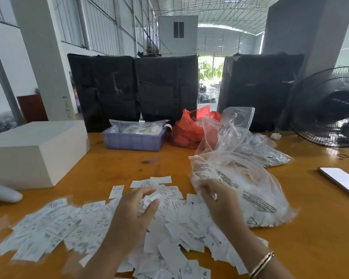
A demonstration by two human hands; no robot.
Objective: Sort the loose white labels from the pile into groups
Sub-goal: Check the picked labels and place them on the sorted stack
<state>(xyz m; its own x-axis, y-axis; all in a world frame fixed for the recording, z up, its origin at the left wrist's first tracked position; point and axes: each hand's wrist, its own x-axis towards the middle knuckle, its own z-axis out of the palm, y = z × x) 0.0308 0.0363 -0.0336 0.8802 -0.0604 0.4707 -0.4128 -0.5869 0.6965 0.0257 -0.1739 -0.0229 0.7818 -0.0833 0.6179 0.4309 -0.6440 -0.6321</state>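
On labels [54,228] (blurred): "XL" print.

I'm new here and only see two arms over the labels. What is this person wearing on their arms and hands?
Both forearms are bare, with no sleeves and no gloves in view. The right hand has a ring on one finger, its detail too small to tell. A thin gold-coloured bangle with a darker stripe circles the right wrist. The left hand shows no ring, watch or band.
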